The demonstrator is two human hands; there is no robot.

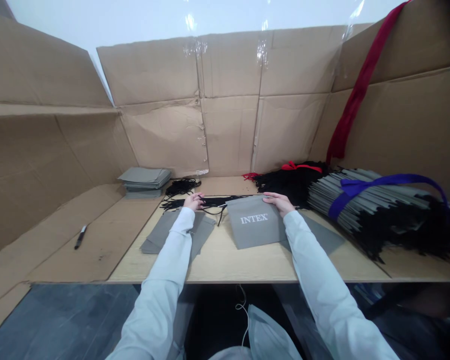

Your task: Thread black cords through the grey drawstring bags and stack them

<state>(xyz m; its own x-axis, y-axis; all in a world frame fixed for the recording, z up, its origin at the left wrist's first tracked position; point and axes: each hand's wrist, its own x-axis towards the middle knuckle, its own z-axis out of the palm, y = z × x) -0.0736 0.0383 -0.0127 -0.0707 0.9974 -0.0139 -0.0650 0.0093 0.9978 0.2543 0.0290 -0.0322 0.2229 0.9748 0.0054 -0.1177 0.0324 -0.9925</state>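
Note:
My right hand [278, 202] pinches the upper right corner of a flat grey fabric pouch [253, 232] printed INTEX, tilted above the table. At its upper left edge a thin pale tip [222, 205] shows, with a black cord [221, 216] hanging close by. My left hand [194, 201] is closed on a black cord, left of the pouch. Beneath my left forearm lie several flat grey pouches [157, 232], and another grey pouch [324, 235] is partly hidden behind my right forearm. Loose black cords [232, 201] stretch along the table behind both hands.
At back left stand a stack of grey pouches [142, 182] and a coil of black cord [182, 186]. A marker [80, 237] lies on cardboard. To the right are a black cord pile [285, 180] and a pouch bundle [367, 200] tied with purple ribbon. Cardboard walls [228, 120] enclose the table.

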